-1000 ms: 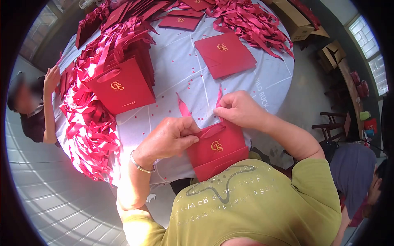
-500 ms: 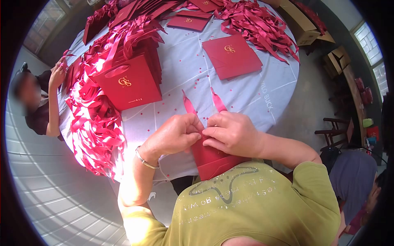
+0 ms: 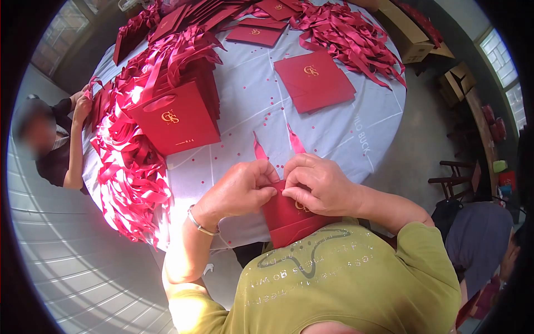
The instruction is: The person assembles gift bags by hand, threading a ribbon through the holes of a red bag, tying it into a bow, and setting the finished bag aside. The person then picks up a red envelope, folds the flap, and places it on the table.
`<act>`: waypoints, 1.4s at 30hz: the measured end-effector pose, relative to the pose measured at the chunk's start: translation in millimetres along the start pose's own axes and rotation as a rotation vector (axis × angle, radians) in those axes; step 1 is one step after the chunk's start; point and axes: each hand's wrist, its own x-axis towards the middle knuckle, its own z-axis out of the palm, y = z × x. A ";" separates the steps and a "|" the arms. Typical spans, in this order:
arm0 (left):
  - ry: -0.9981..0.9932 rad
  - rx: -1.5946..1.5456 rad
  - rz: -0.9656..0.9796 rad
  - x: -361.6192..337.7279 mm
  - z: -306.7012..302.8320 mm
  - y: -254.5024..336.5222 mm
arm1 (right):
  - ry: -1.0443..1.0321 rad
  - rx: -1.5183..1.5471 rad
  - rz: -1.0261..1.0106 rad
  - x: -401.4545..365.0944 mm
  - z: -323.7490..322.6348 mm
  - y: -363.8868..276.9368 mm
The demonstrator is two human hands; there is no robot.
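Observation:
A red paper bag (image 3: 289, 222) with a partly covered gold logo lies against my body at the table edge. My left hand (image 3: 242, 186) pinches its top edge on the left; a bracelet circles that wrist. Close beside it, my right hand (image 3: 317, 186) pinches the same edge, thumb and fingertips together. Two ends of pink ribbon (image 3: 296, 142) stick out beyond my hands onto the cloth. What exactly lies between the fingertips is hidden.
Standing red bags (image 3: 181, 119) and heaped ribbons (image 3: 133, 189) fill the left side. Flat red bags (image 3: 314, 80) lie ahead, with another ribbon pile (image 3: 347, 36) behind. Small red dots speckle the tablecloth (image 3: 239, 117). A person (image 3: 61, 139) handles ribbon at far left; another sits at right.
My right hand has shifted slightly right, uncovering part of the gold logo. The ribbon ends have moved slightly, and the person at far left has moved their hands.

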 end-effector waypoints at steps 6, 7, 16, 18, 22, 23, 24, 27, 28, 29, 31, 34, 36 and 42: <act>0.006 -0.023 -0.078 -2.1 1.0 6.5 | 0.054 0.120 0.069 5.4 -9.2 3.5; 0.029 -0.005 -0.104 -2.4 1.4 7.6 | 0.101 0.177 0.115 9.1 -17.1 6.5; 0.088 0.114 0.024 -4.1 6.4 8.2 | -0.432 0.139 0.659 23.4 -53.7 40.4; 0.087 0.118 0.058 -3.1 6.8 3.0 | -0.405 0.130 0.581 24.9 -47.5 42.6; 0.069 0.098 0.079 -2.1 5.4 2.5 | -0.247 0.073 0.637 19.4 -37.7 35.7; 0.073 0.096 0.079 -2.4 5.6 2.1 | -0.194 0.124 0.657 15.4 -33.4 40.1; 0.071 0.070 0.074 -2.7 5.9 2.0 | -0.140 0.175 0.675 13.5 -31.3 41.9; 0.092 0.080 0.069 -5.0 5.1 4.9 | -0.133 0.148 0.696 15.3 -32.2 37.7; 0.105 0.105 0.067 -5.6 4.9 5.6 | -0.131 0.149 0.691 16.2 -31.7 36.3; 0.107 0.107 0.067 -5.0 4.6 3.8 | -0.116 0.125 0.671 16.5 -31.4 35.0; 0.130 0.159 0.276 -1.5 5.1 -3.2 | -0.100 0.098 0.650 15.5 -31.1 33.2; 0.168 0.189 0.358 1.8 10.2 -5.5 | -0.093 0.092 0.636 13.7 -30.1 34.0; 0.204 0.160 0.288 1.5 13.7 -3.8 | -0.057 0.118 0.660 13.3 -29.1 34.6; 0.242 0.123 0.157 0.9 3.8 -0.5 | -0.032 -0.113 0.561 19.4 -32.7 33.2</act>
